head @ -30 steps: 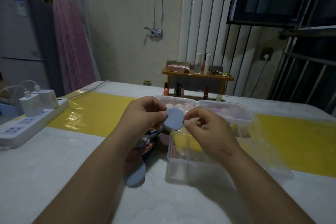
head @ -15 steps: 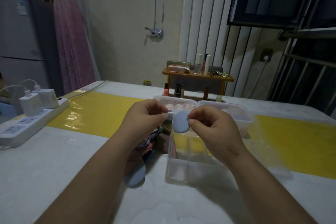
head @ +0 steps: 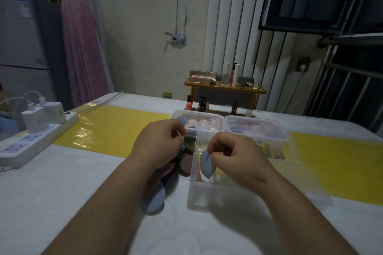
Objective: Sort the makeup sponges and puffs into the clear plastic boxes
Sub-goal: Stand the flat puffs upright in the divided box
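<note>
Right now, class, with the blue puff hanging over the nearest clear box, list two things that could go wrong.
The right hand pinches the blue puff only by its top edge, close to the left wall of the near box; it might slip and land outside. The left forearm lies over loose puffs on the table; moving it could scatter them.

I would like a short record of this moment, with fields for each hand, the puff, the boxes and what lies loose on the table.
right hand: pinches the blue puff by its top
blue puff: hangs tip down at the left end of the near clear box
left hand: fingers curled, above the loose puffs; unclear whether it holds anything
far boxes: two side by side, holding pink and blue sponges
loose puffs: blue and brown pile on the table, left of the near clear box
</note>
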